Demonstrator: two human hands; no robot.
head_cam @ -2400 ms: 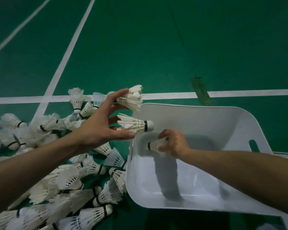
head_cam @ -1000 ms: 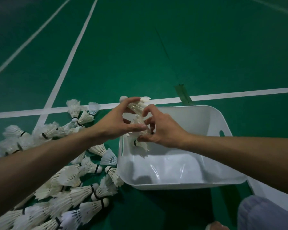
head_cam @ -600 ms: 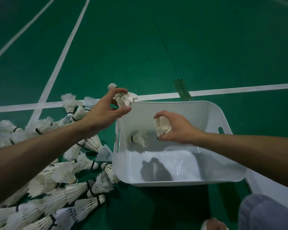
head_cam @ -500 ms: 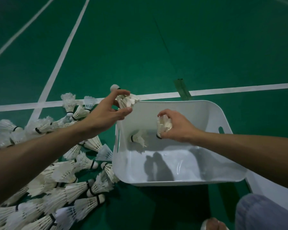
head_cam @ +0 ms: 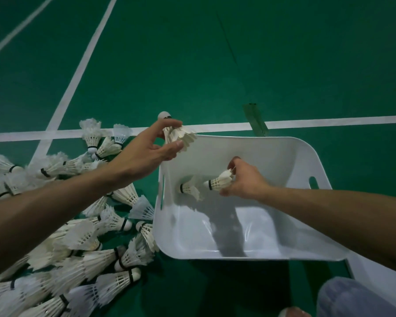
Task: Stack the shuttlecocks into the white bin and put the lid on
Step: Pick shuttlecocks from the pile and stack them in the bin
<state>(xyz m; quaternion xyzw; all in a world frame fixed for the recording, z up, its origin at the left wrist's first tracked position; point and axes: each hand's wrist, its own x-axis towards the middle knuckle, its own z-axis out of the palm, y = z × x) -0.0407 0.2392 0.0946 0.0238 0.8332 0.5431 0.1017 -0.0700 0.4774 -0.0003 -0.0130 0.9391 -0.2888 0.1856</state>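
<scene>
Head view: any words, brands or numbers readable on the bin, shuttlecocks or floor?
None can be read.
White plastic bin: plain, no label in view.
White feather shuttlecocks: black bands only; any print too small to tell.
Green court floor: white lines only, no lettering.

The white rounded plastic bin [head_cam: 272,154] stands open, with one white feathered shuttlecock [head_cam: 189,188] lying on its side near the far left corner, its black-banded cork pointing left. In my right hand [head_cam: 245,181] I pinch a second shuttlecock [head_cam: 220,182] by its feathers, its cork just beside the first one's skirt. My left hand [head_cam: 146,154] holds a third shuttlecock [head_cam: 180,135] over the bin's far left rim, while a loose heap of shuttlecocks [head_cam: 78,236] lies against the bin's left side.
</scene>
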